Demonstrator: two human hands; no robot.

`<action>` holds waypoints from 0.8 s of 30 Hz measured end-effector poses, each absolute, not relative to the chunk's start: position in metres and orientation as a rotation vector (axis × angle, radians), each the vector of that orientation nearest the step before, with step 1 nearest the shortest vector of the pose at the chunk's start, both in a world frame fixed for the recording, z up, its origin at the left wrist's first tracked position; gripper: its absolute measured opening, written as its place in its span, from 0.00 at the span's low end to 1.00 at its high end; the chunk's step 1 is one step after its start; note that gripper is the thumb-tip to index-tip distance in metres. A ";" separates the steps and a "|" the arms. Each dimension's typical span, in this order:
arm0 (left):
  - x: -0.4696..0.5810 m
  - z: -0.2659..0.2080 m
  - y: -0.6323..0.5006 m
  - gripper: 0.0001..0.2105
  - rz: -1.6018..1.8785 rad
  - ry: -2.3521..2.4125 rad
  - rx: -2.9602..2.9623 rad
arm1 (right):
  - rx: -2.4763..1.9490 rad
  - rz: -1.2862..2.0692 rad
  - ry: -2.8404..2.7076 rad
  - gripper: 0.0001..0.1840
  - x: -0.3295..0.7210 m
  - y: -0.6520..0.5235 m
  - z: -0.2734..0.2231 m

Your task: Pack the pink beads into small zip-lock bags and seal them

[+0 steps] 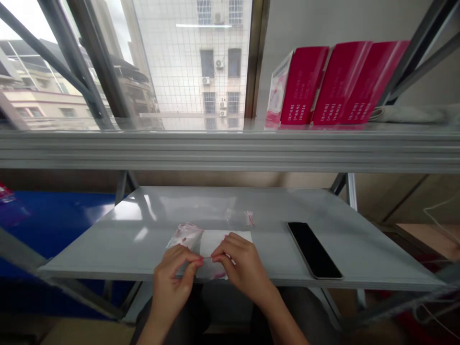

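**Two hands pinch a small clear plastic bag (212,271)**

Head view: the left hand (176,270) and right hand (245,263) each bring thumb and forefinger together on the bag's reddish edge, just above the tabletop's (143,261) near edge. A white sheet (212,237) lies behind; more clear bags (187,235) lie beside the left hand. A smartphone (314,250) rests to the right.
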State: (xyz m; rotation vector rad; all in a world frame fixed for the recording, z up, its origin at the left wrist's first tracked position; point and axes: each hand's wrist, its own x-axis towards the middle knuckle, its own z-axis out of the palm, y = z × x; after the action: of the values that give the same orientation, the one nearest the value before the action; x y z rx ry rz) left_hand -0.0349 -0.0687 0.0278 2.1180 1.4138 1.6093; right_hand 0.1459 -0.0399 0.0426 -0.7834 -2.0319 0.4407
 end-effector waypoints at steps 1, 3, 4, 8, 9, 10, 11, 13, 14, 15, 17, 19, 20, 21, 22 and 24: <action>-0.040 0.028 -0.070 0.09 1.596 1.428 2.072 | -0.734 0.515 -2.008 0.11 0.143 -0.040 0.041; -0.052 0.027 -0.067 0.09 1.573 1.465 1.948 | -0.685 0.666 -1.974 0.12 0.139 -0.040 0.038; -0.059 0.026 -0.064 0.10 1.568 1.489 1.879 | -0.685 0.723 -1.966 0.13 0.139 -0.038 0.035; -0.089 0.024 -0.029 0.13 1.496 1.596 1.722 | -0.779 0.768 -1.896 0.13 0.145 -0.022 0.023; -0.095 0.024 -0.017 0.13 1.461 1.686 1.750 | -0.813 0.769 -1.864 0.12 0.149 -0.017 0.020; -0.101 0.024 -0.004 0.13 1.372 1.800 1.829 | -0.851 0.770 -1.832 0.12 0.154 -0.012 0.018; -0.105 0.023 0.008 0.14 1.251 1.898 1.914 | -0.889 0.765 -1.798 0.12 0.160 -0.007 0.016; -0.111 0.021 0.029 0.13 1.131 1.944 1.967 | -0.962 0.742 -1.739 0.11 0.174 0.000 0.013; -0.112 0.019 0.036 0.13 1.075 1.961 1.991 | -0.991 0.731 -1.721 0.12 0.182 0.003 0.013; -0.112 0.017 0.041 0.13 1.033 1.981 2.006 | -1.017 0.722 -1.707 0.12 0.191 0.005 0.012; -0.110 0.014 0.044 0.15 0.965 2.035 2.039 | -1.061 0.711 -1.679 0.12 0.207 0.009 0.011; -0.106 0.012 0.040 0.18 0.934 2.087 2.075 | -1.118 0.686 -1.636 0.13 0.221 0.014 0.007; -0.103 0.012 0.036 0.18 0.919 2.088 2.113 | -1.152 0.665 -1.612 0.13 0.227 0.016 0.005; -0.100 0.011 0.031 0.19 0.893 2.062 2.174 | -1.187 0.640 -1.591 0.13 0.231 0.019 0.001; -0.096 0.011 0.027 0.19 0.846 2.008 2.251 | -1.220 0.616 -1.575 0.13 0.234 0.022 -0.002; -0.091 0.008 0.020 0.20 0.678 1.862 2.396 | -1.276 0.583 -1.573 0.13 0.236 0.026 -0.010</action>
State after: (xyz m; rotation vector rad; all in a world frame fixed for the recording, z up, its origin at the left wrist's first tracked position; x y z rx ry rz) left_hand -0.0906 0.0198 0.0083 2.3964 1.8620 0.6777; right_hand 0.2356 0.0263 -0.0102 -1.2763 -1.5732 0.5834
